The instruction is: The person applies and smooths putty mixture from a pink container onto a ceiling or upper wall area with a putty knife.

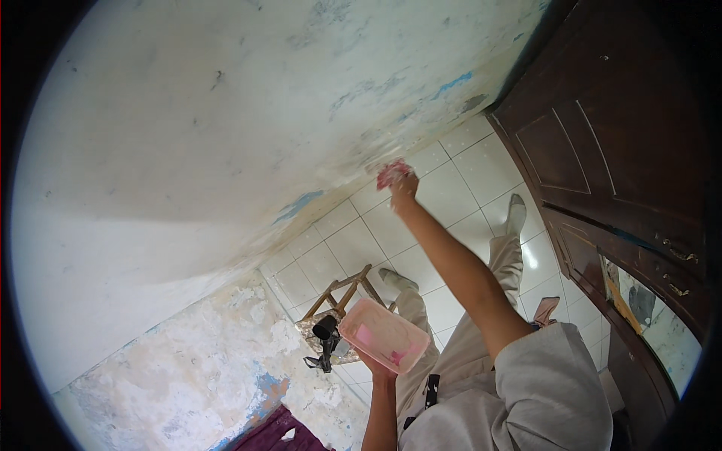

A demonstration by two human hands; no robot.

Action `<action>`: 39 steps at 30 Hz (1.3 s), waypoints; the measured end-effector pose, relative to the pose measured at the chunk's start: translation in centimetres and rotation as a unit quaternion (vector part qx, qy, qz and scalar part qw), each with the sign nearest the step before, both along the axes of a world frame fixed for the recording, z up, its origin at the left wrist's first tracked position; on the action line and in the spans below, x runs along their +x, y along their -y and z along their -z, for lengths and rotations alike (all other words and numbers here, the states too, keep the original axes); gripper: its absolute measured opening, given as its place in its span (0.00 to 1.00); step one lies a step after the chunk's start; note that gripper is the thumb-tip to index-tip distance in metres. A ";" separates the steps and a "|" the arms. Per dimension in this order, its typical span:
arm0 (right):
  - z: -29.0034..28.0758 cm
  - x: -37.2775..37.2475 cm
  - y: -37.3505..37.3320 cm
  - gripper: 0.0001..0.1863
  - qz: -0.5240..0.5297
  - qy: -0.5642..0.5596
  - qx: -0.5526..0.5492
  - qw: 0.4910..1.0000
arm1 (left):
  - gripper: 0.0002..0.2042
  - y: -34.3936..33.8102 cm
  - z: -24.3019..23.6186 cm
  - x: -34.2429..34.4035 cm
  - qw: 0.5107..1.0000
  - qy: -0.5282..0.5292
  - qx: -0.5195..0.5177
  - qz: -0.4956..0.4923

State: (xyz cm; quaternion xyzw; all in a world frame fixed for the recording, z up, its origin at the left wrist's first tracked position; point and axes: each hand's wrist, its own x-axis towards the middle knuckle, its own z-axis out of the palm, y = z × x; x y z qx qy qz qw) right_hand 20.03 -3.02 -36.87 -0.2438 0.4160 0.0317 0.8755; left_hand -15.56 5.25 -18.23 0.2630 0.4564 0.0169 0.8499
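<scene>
My right hand is closed on a pink, white-smeared thing, possibly a scraper or pad, held at the patchy white wall; whether it touches the wall I cannot tell. My left hand grips a pink rectangular plastic tub with whitish material inside, held low in front of my body. Just behind the tub stands a wooden stool with a black cylindrical item and dark straps on its speckled top.
White tiled floor lies under my feet. A dark wooden cabinet with handles and a mirror-like panel runs along the right. Another peeling wall is at lower left, with purple cloth by it.
</scene>
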 end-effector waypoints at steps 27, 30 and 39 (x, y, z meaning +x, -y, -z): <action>6.3 5.7 9.0 0.07 0.054 0.025 -0.050 0.997 | 0.33 1.0 1.5 0.1 0.999 -0.005 -0.015 0.030; 2.9 7.9 7.2 0.08 0.064 0.097 -0.078 0.990 | 0.33 0.9 1.6 -0.1 0.999 -0.008 -0.018 0.035; -5.8 2.5 5.3 0.09 0.032 0.241 -0.240 0.940 | 0.32 0.7 1.3 1.0 0.998 -0.001 -0.055 0.028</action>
